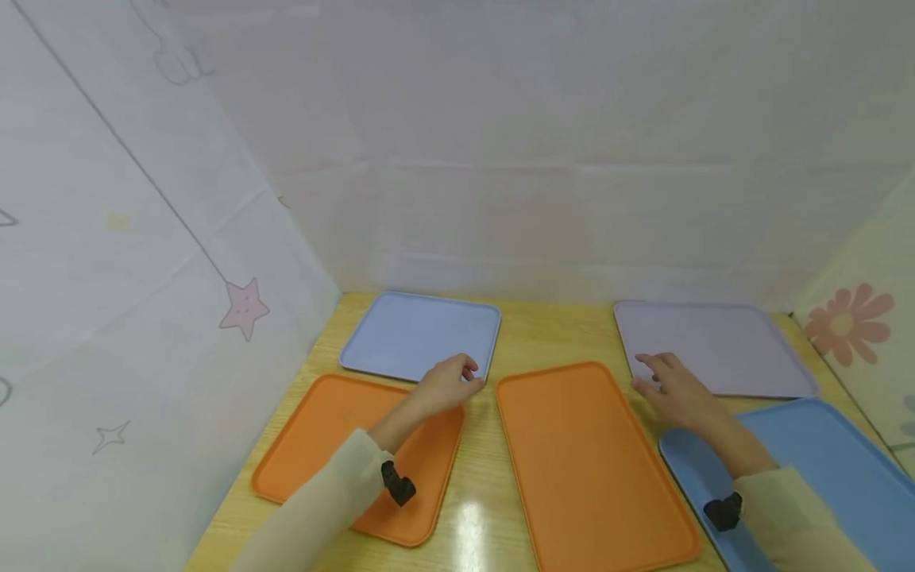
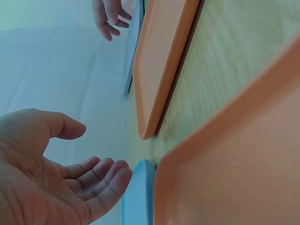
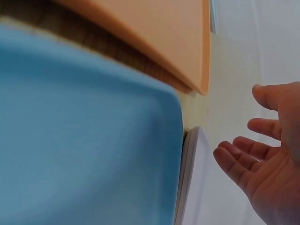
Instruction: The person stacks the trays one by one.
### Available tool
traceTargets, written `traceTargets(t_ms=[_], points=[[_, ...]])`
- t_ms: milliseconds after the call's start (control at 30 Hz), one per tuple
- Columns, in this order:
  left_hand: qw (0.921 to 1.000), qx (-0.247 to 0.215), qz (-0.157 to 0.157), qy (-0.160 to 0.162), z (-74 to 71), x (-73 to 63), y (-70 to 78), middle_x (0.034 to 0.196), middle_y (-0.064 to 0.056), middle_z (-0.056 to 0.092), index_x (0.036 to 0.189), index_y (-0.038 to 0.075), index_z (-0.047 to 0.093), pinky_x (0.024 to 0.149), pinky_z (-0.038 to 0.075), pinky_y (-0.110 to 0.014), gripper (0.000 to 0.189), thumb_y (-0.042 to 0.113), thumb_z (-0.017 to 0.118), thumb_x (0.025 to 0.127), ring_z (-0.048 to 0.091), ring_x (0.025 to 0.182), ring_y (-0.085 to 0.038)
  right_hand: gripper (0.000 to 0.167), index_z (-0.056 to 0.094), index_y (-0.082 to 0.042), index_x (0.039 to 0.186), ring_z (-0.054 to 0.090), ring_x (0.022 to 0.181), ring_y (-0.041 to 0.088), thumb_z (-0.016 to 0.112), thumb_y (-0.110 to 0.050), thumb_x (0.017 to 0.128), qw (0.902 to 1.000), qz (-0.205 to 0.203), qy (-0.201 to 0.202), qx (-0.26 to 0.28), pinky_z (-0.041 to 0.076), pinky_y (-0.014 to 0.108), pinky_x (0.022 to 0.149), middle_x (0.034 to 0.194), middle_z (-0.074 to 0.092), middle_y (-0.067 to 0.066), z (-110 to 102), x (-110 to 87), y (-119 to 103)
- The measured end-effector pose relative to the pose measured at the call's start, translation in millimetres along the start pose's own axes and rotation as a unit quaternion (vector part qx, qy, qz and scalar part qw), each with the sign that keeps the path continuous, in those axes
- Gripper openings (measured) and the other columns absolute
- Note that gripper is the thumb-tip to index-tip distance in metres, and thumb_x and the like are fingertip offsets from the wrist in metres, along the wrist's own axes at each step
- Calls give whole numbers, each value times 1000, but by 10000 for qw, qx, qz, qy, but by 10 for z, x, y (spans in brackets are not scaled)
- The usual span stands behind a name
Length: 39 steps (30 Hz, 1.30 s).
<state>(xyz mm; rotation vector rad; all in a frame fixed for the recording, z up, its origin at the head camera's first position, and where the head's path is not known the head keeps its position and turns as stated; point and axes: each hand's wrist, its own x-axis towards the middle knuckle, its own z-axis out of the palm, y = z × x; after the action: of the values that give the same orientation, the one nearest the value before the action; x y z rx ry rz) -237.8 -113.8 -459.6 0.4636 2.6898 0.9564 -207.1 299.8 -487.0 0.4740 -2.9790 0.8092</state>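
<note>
Lavender tray (image 1: 722, 349) has the right hand (image 1: 679, 393) near, pale-blue tray (image 1: 422, 334) the left hand (image 1: 446, 387); both loosely spread, empty. Advise any lift stay level.

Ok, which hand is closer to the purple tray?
Right. In the head view, the right hand is at the left edge of the purple tray; the left hand is farther off to the left, by the pale blue tray's near right corner.

The head view faces forward and down; nearer, sideways wrist views share the middle orange tray (image 1: 593, 469).
</note>
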Motion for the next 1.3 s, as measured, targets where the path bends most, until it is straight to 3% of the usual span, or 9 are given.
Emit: traceTargets(t_ms=[167, 333, 500, 633, 767, 1100, 1300], points=[[9968, -749, -105, -268, 113, -137, 52, 107, -9, 65, 130, -2, 56, 70, 55, -34, 40, 25, 59, 100, 66, 84, -23, 51, 49, 12, 139, 63, 97, 35, 62, -20, 102, 9997, -37, -84, 242, 57, 50, 79, 124, 53, 31, 38, -51, -83], [9834, -1663, -356, -639, 282, -232, 81, 105, -13, 61, 133, -7, 50, 71, 61, -41, 43, 18, 60, 98, 69, 86, -32, 47, 53, 12, 136, 64, 93, 30, 65, -15, 99, 9995, -72, -143, 257, 58, 46, 75, 119, 58, 27, 115, -93, -133], [9764, -1896, -481, -919, 406, -266, 99, 103, -11, 63, 141, -9, 43, 73, 62, -40, 55, 16, 64, 97, 69, 83, -29, 47, 53, 10, 136, 64, 90, 27, 66, -13, 97, 9989, 23, -283, 381, 57, 42, 69, 116, 59, 24, 167, -116, -164], [9748, -1976, -505, -900, 495, -270, 107, 94, -9, 65, 145, -11, 37, 65, 62, -37, 64, 13, 67, 94, 69, 73, -26, 48, 52, 10, 136, 65, 92, 30, 67, -13, 97, 9982, 62, -398, 438, 58, 43, 71, 114, 59, 23, 201, -119, -167], [9656, -2350, -661, -899, 577, -293, 103, 94, -9, 60, 150, -11, 30, 58, 61, -37, 73, 8, 68, 90, 62, 64, -19, 49, 52, 11, 136, 65, 92, 32, 68, -13, 96, 9973, 68, -534, 497, 59, 46, 73, 112, 61, 22, 213, -122, -186], [9387, -3151, -1012, -966, 735, -414, 169, 109, -15, 46, 158, -2, 13, 59, 62, -39, 98, -4, 71, 80, 63, 73, -22, 67, 43, 12, 142, 66, 99, 36, 75, -13, 89, 9896, 329, -1106, 864, 58, 49, 79, 119, 62, 28, 187, -131, -191], [9332, -3314, -1131, -807, 781, -428, 267, 112, -18, 46, 152, 1, 25, 58, 62, -42, 92, -11, 73, 75, 63, 74, -24, 68, 42, 12, 143, 65, 99, 34, 75, -3, 85, 9820, 696, -1331, 1142, 58, 40, 73, 115, 60, 22, 205, -91, -139]])
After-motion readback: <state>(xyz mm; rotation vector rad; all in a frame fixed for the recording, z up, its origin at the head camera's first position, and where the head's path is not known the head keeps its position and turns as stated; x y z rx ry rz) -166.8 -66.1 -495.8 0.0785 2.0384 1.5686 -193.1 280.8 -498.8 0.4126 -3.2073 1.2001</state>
